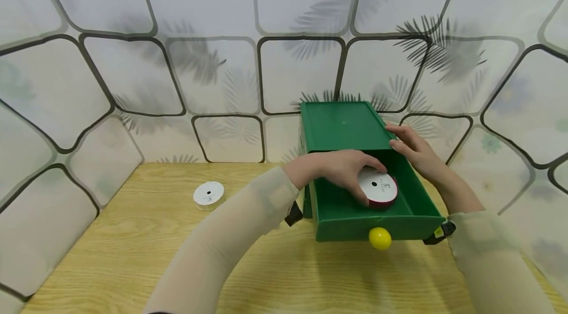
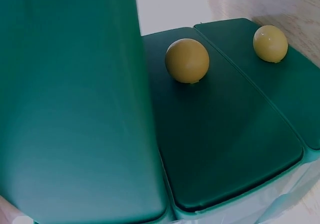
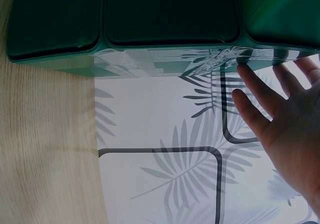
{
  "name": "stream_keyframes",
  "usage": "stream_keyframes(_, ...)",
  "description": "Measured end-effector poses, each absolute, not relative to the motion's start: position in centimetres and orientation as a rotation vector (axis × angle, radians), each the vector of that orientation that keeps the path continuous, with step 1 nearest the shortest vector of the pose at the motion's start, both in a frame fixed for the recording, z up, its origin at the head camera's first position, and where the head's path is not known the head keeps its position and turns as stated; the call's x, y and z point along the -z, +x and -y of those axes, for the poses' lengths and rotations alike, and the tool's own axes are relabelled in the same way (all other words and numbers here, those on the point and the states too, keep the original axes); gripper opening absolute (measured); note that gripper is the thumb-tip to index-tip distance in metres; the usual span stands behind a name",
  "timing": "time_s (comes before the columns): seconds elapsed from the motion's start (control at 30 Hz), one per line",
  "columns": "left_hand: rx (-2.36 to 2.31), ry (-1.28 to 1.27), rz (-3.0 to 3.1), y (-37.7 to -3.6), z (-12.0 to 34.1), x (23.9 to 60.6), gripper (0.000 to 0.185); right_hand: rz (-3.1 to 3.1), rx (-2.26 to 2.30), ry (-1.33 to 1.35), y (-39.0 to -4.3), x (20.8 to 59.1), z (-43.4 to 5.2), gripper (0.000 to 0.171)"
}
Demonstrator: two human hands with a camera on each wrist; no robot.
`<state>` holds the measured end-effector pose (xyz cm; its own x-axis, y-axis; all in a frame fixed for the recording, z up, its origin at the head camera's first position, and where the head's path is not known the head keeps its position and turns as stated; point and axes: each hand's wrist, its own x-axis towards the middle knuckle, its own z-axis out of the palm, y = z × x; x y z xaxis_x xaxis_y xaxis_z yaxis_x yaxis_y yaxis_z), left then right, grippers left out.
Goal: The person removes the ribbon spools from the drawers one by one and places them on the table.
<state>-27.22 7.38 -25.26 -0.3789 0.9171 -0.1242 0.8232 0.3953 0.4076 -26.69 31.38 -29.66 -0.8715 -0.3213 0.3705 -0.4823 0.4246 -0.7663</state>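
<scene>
A green drawer cabinet (image 1: 343,124) has its top drawer (image 1: 346,227) pulled out, with a yellow knob (image 1: 380,238) on the front. Inside that drawer, my left hand (image 1: 343,170) pinches a spool of red ribbon (image 1: 377,187) with a white label face, thumb on the near side and fingers on the far side. My right hand (image 1: 414,149) rests its fingertips along the cabinet's right side. In the right wrist view the fingers (image 3: 255,92) of that hand are spread and straight against the cabinet wall.
A second spool (image 1: 209,194), white and pale, lies on the wooden table (image 1: 133,235) left of the cabinet. Two lower drawers, one with a yellow knob (image 2: 187,61), show shut in the left wrist view. A patterned curtain (image 1: 301,72) hangs behind.
</scene>
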Motion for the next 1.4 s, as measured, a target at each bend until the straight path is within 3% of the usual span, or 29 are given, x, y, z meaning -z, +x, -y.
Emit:
stream_keyframes(0.93, -0.66, 1.615, -2.318, -26.5, -4.2, 23.7, 0.068, 2.513, -1.417, 0.69, -26.4, 29.3, -31.0, 0.039)
stream_keyframes(1.4, -1.074, 1.628, -2.237, -26.1, -0.7, 23.9, 0.065, 2.509, -1.409, 0.67, -26.5, 29.6, -31.0, 0.04)
